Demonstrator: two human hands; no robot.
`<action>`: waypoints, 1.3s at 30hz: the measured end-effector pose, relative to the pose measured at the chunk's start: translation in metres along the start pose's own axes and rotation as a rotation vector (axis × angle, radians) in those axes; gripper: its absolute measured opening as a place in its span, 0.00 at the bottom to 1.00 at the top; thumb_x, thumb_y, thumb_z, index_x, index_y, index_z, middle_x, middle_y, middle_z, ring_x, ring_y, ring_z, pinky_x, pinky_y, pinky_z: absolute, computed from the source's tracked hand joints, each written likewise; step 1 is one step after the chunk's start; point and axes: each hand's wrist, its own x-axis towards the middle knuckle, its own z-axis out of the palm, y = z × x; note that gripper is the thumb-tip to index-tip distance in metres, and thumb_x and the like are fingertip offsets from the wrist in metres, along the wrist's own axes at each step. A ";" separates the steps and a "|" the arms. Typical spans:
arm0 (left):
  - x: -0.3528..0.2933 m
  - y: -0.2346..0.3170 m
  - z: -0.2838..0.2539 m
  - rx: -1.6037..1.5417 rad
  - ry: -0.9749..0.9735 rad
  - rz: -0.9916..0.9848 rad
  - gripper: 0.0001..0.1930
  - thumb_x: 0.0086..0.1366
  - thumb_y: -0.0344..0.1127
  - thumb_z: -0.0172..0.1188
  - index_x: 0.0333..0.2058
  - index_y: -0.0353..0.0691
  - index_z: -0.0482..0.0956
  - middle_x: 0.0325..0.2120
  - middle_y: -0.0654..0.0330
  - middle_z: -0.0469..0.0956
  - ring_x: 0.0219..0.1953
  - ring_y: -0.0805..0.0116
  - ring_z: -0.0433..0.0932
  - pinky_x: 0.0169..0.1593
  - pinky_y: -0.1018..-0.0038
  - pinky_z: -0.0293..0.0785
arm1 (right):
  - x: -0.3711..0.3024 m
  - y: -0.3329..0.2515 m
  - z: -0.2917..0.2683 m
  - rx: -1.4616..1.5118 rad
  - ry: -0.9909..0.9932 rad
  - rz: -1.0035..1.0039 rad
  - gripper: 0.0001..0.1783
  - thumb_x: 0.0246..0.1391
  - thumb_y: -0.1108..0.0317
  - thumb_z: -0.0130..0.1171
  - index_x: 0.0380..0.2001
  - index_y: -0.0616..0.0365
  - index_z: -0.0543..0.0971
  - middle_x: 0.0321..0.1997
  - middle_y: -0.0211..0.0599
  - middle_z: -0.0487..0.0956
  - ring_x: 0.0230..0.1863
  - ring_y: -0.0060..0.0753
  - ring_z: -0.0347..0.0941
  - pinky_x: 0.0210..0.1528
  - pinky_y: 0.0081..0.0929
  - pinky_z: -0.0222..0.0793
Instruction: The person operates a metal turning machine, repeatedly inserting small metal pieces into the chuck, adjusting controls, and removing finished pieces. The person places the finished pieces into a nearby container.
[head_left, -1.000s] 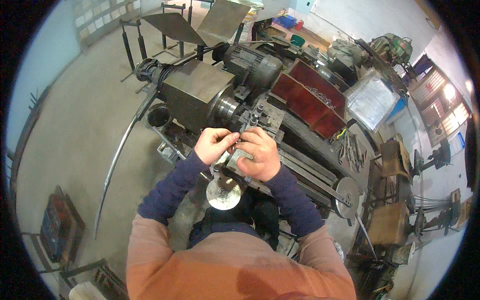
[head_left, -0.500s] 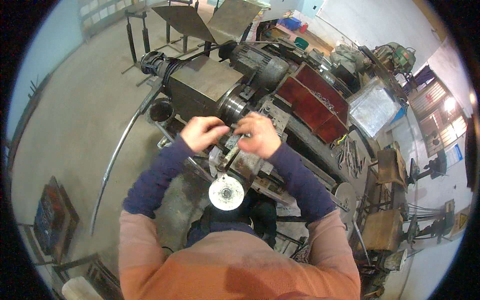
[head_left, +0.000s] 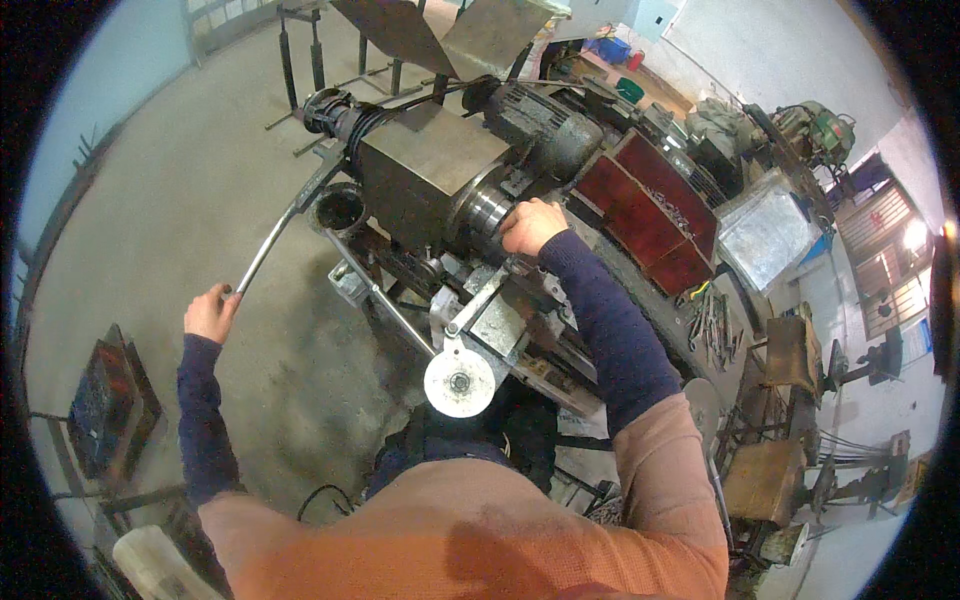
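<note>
My left hand (head_left: 210, 314) is closed round the lower end of a long metal lever (head_left: 268, 246) that slopes up to the back of a lathe. At the lathe's shiny round chuck (head_left: 488, 212), the fingers of my right hand (head_left: 535, 226) are bent in at the front opening. Whatever they pinch there is hidden behind them. Below the chuck sits the tool slide with a short handle (head_left: 477, 301). A pale round handwheel (head_left: 459, 383) faces me in front of the slide.
An electric motor (head_left: 545, 130) stands behind the box-shaped headstock (head_left: 430, 150). To the right are a dark red tray (head_left: 650, 215) with metal pieces, a sheet-metal cover (head_left: 767, 230) and several wrenches (head_left: 712, 325). A dark cup (head_left: 340, 207) hangs near the lever. Metal plates lean at lower left.
My left hand has gone from beside the chuck out to the left, onto the lever's end, and the lever has swung. My right hand has moved up to the chuck.
</note>
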 end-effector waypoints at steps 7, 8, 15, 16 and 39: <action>0.022 -0.007 0.030 0.323 -0.032 -0.012 0.16 0.53 0.47 0.58 0.35 0.41 0.72 0.23 0.51 0.76 0.31 0.50 0.76 0.33 0.59 0.72 | -0.003 0.001 0.001 -0.038 0.029 -0.025 0.16 0.25 0.62 0.57 0.26 0.41 0.83 0.30 0.33 0.79 0.42 0.38 0.70 0.48 0.41 0.60; 0.032 -0.011 0.031 0.375 -0.040 -0.022 0.16 0.53 0.46 0.58 0.35 0.41 0.72 0.24 0.50 0.77 0.31 0.50 0.76 0.34 0.59 0.72 | -0.004 0.000 0.000 -0.045 0.043 -0.027 0.17 0.25 0.62 0.57 0.26 0.41 0.83 0.30 0.33 0.79 0.42 0.38 0.70 0.48 0.41 0.60; 0.179 -0.086 0.015 0.442 -0.024 -0.476 0.12 0.51 0.31 0.56 0.37 0.44 0.77 0.39 0.56 0.77 0.44 0.56 0.75 0.44 0.64 0.72 | -0.006 0.001 0.003 -0.064 0.053 -0.047 0.15 0.26 0.60 0.57 0.25 0.41 0.83 0.28 0.31 0.79 0.41 0.37 0.70 0.46 0.41 0.60; 0.195 -0.091 0.016 0.392 0.037 -0.543 0.13 0.52 0.32 0.56 0.38 0.44 0.77 0.41 0.56 0.76 0.45 0.57 0.75 0.45 0.64 0.72 | -0.006 0.000 0.001 -0.092 0.050 -0.042 0.15 0.26 0.60 0.57 0.25 0.41 0.83 0.28 0.31 0.79 0.41 0.37 0.70 0.45 0.41 0.60; 0.185 0.013 0.308 0.654 -0.243 0.354 0.14 0.53 0.44 0.52 0.39 0.53 0.78 0.33 0.57 0.78 0.39 0.62 0.77 0.52 0.56 0.62 | -0.271 0.137 0.001 0.281 0.531 0.249 0.26 0.27 0.72 0.56 0.40 0.58 0.76 0.39 0.43 0.76 0.42 0.46 0.71 0.46 0.32 0.66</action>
